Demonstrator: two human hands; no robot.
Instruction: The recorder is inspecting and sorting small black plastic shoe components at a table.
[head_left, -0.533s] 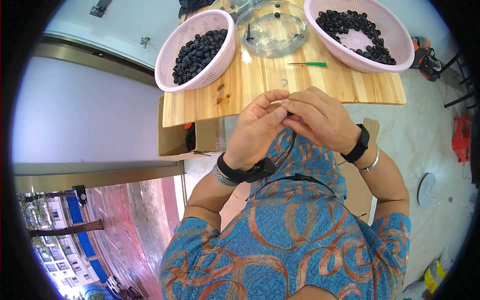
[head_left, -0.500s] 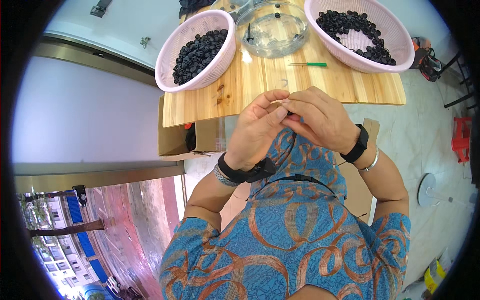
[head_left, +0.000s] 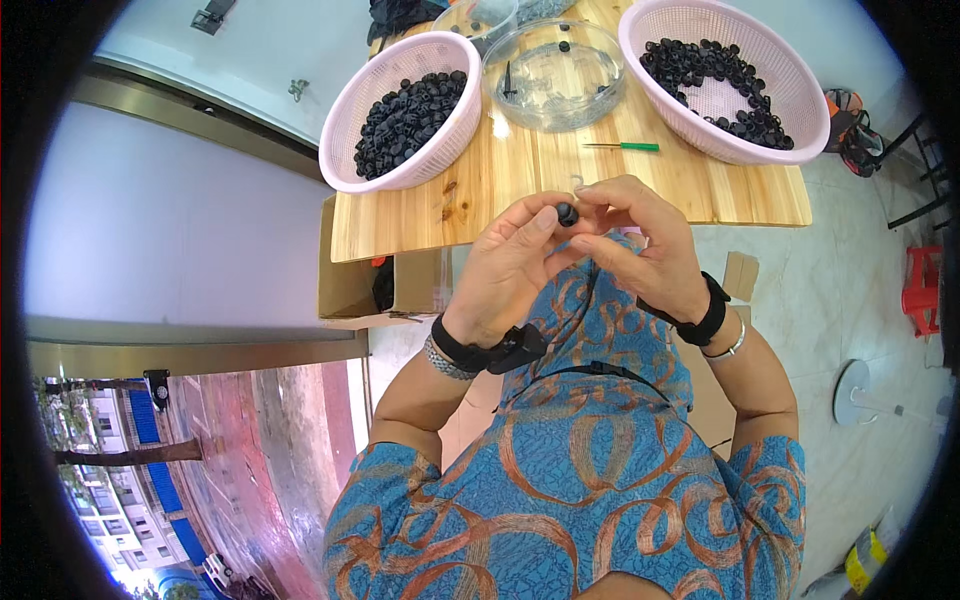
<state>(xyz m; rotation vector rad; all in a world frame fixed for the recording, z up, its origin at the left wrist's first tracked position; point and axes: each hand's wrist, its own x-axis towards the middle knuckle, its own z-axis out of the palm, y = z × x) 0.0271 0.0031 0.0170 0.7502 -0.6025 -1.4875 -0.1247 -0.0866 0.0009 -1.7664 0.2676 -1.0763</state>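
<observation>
Your left hand (head_left: 505, 258) pinched one part (head_left: 567, 214) between thumb and fingers; your right hand (head_left: 655, 248) stood just beside it, thumb and fingers apart. That part seemed in progress, not yet put down. Beyond your left hand, the left basket (head_left: 452, 136) held heaped black pieces (head_left: 415, 120); beyond your right, the right basket (head_left: 792, 85) held a thinner spread. Which were finished, I couldn't tell.

Bright light, small glare on wooden table (head_left: 540, 175), purple-fringed daylight at lower left, bent edges, dark corners
</observation>
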